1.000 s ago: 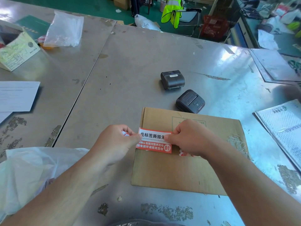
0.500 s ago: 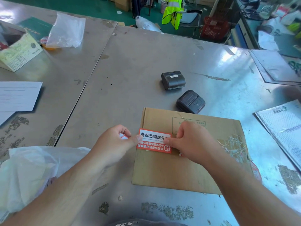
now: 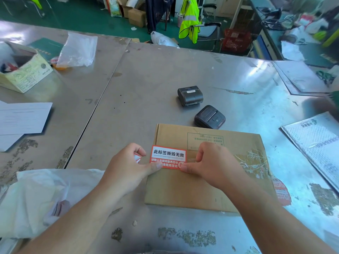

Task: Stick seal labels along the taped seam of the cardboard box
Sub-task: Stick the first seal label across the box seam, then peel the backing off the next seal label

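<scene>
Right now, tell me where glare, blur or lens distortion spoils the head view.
Head view: glare whitens the metal table at upper right; the wide lens bows its far edge; the right margin is smeared; the seal label reads sharp.

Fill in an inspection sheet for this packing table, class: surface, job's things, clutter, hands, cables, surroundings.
Surface: metal table, scuffed, residue patches in front.
Job's things: cardboard box lying flat; seal label on its top, left part; second label at its right edge.
Clutter: two portable printers, clear plastic bag, paper sheets, open carton, white bag, mailer.
Hands: left hand thumb presses the label's lower left corner, fingers curl round a red-white scrap; right hand pinches its lower right corner.
Cables: nothing seen.
Surroundings: green floor, hi-vis vest on a chair, red basket.
</scene>
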